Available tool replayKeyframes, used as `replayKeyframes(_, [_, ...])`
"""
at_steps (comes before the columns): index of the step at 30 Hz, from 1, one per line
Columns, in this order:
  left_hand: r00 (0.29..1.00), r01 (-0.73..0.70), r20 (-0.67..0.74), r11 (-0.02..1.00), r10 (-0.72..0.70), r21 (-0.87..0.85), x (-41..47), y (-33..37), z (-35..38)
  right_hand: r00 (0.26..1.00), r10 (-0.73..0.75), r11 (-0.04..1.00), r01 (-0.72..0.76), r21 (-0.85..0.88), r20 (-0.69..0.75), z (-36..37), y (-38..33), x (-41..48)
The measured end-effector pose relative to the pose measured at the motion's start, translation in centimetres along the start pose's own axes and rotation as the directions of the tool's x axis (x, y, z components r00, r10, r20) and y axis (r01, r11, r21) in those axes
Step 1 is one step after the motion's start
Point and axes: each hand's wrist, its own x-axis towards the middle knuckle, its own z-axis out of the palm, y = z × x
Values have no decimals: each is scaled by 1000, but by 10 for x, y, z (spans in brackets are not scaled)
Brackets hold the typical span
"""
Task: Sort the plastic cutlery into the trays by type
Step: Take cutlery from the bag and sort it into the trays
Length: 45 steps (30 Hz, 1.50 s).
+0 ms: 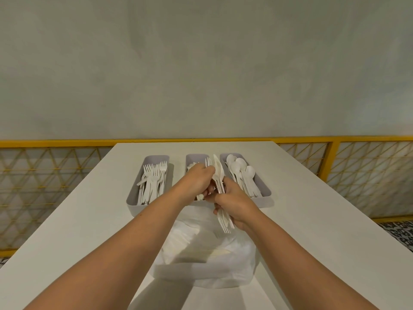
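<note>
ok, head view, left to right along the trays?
Grey left tray of white plastic forks, grey middle tray (contents mostly hidden), grey right tray of white plastic spoons. Left hand and right hand, holding white cutlery bundle, overlap the middle: omitted.

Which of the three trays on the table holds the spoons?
The right tray, filled with round-bowled spoons. The left tray holds forks, and the middle tray is mostly hidden behind the left hand and right hand.

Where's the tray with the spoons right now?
In the head view, the spoon tray sits far right in the row on the table, beside the middle tray and the right hand.
</note>
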Motion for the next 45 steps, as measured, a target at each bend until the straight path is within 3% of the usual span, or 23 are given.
replayKeyframes(8, [978, 90, -166, 976, -125, -200, 5, -2, -4, 994, 47, 998, -51, 36, 102, 6, -1, -2])
replayKeyframes(12, [961, 150, -137, 871, -239, -467, 7, -1, -12, 994, 86, 995, -89, 41, 61, 4, 1, 0])
replayKeyframes(16, [954, 124, -141, 778, -264, -615, 11, -3, -17, 992, 125, 987, -126, 97, 15, 5, 2, 1])
replayKeyframes(18, [968, 85, -142, 808, -204, -583, 11, -4, -16, 991, 136, 983, -136, 121, 10, 5, 1, 1])
replayKeyframes(24, [996, -32, -89, 976, 14, -214, -5, -7, -5, 999, 43, 999, -43, -11, -31, 8, 1, 5])
replayKeyframes(29, [990, -44, -141, 990, 24, -134, -8, -6, -6, 1000, -2, 1000, 2, 6, -19, 8, -1, 0])
replayKeyframes(32, [989, 13, -131, 936, -63, -350, -1, -7, -12, 1000, 9, 998, -11, 69, 26, 9, -4, -3])
replayKeyframes(36, [978, 146, -16, 744, -206, -652, 7, -15, -23, 999, 21, 986, -26, 166, 31, 11, -6, -4])
replayKeyframes(38, [970, 182, 29, 645, -241, -742, 8, -19, -23, 1000, -8, 995, 9, 95, -11, 15, -5, -4])
replayKeyframes(41, [955, 201, 40, 543, -294, -816, 11, -20, -23, 985, -142, 977, 125, -171, -94, 21, -3, -4])
replayKeyframes(45, [959, 196, -10, 684, -285, -703, 10, -22, -22, 967, -244, 913, 205, -353, -68, 30, -6, -5])
